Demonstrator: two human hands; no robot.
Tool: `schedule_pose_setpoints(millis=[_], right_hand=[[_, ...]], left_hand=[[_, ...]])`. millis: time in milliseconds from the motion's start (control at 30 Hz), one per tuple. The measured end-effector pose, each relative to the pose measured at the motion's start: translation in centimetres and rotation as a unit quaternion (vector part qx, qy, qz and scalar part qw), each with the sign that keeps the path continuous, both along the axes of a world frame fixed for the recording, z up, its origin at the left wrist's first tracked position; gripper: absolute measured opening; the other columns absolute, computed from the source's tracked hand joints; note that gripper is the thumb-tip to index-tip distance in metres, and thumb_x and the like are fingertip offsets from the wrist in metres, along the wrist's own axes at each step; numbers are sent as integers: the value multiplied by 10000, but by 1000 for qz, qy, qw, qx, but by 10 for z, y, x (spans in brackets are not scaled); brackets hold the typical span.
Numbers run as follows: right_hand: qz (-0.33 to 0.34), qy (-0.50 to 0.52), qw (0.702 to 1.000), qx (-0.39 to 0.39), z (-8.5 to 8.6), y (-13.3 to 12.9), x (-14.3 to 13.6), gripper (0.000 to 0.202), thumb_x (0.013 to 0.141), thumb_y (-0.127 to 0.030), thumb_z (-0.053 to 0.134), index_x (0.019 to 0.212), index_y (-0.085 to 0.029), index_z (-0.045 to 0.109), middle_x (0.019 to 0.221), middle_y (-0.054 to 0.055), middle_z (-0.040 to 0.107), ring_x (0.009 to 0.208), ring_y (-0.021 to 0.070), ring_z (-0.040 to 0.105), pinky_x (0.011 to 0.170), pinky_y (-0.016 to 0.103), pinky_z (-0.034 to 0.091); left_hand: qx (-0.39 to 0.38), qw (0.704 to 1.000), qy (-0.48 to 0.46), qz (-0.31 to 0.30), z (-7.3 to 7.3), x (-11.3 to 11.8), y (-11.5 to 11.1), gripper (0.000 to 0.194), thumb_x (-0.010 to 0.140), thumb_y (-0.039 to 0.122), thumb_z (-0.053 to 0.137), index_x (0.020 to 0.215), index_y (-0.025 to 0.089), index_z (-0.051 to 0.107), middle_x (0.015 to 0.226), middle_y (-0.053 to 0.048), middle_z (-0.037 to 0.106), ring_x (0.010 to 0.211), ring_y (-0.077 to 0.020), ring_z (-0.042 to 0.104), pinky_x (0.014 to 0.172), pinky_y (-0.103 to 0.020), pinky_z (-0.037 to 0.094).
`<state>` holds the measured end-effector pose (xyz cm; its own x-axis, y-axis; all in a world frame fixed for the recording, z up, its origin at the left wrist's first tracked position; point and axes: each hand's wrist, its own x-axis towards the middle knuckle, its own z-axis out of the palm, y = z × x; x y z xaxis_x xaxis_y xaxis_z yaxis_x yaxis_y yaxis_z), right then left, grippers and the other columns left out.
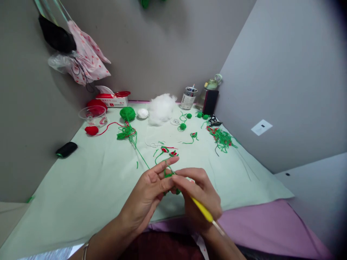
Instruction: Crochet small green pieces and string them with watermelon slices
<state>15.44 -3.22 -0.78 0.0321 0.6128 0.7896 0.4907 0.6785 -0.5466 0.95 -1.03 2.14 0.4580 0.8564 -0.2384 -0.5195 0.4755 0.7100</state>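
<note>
My left hand (154, 184) pinches a small green crochet piece (168, 175) between thumb and fingers, its index finger stretched out with green yarn looped over it. That strand runs back toward a green yarn ball (127, 114). In my right hand (202, 193) is a crochet hook with a yellow handle (202, 209), held like a pen. Its tip meets the green piece at my left fingertips, where the fingers partly hide it. Just beyond my hands lie small red and green crocheted pieces (173, 154) with loose yarn tails.
White stuffing (162, 109) sits at the back, beside a small white ball (142, 113). A tangle of green and red yarn (223, 139) lies right. Further back stand a pen tin (189, 98), a bottle (213, 85) and a phone (210, 102). A clear plastic tub (93, 116) is left.
</note>
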Motion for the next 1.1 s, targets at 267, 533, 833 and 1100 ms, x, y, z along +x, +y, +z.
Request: schedule_pose_setpoints(millis=[267, 533, 833, 1100], right_hand=[[122, 151, 974, -112, 14, 2, 15, 251, 969, -140, 597, 1088, -277, 769, 988, 60, 758, 896, 200, 712, 729, 349, 607], [216, 338, 887, -231, 20, 9, 23, 143, 954, -267, 653, 917, -218, 783, 808, 31, 733, 585, 116, 660, 555, 246, 566], [174, 266, 928, -196, 9, 6, 4, 170, 986, -244, 604, 982, -264, 773, 943, 45, 731, 860, 167, 686, 680, 272, 573], [20, 86, 992, -85, 5, -1, -4, 298, 930, -103, 637, 1086, -318, 771, 975, 38, 714, 850, 170, 690, 691, 286, 578]], left_hand=[[65, 996, 50, -32, 2, -8, 9, 549, 803, 275, 825, 1332, 258, 681, 872, -1, 643, 790, -117, 577, 818, -265, 426], [142, 982, 97, -71, 1, -22, 15, 447, 816, 292, 804, 1258, 280, 735, 859, -6, 611, 772, -139, 574, 769, -295, 442], [122, 987, 105, -13, -7, -9, 8, 462, 792, 314, 825, 1244, 270, 740, 909, -31, 698, 879, -180, 610, 875, -334, 461], [97, 987, 98, 83, -7, -2, 6, 422, 797, 300, 828, 1211, 263, 758, 811, 13, 641, 790, -133, 570, 816, -280, 440]])
